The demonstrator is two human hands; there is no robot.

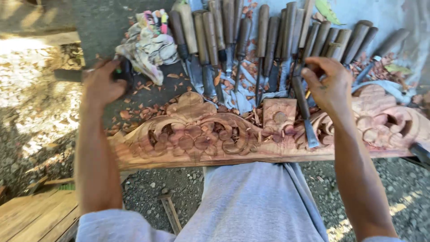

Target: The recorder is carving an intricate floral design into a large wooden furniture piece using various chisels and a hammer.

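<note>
Our right hand (330, 85) closed round chisel (304, 110), blade resting on carved wooden panel (197, 134). Our left hand (102, 83) grips dark object (71, 75), far left, mostly hidden, identity unclear. Chisel row (251, 36) beyond panel.

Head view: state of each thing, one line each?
Left hand: fingers closed on a dark tool.
Right hand: gripping a chisel, blade down on the panel.
Carved wood panel: flat, partly carved.
Row of chisels: lying side by side, unused.
Rag: crumpled.
</note>
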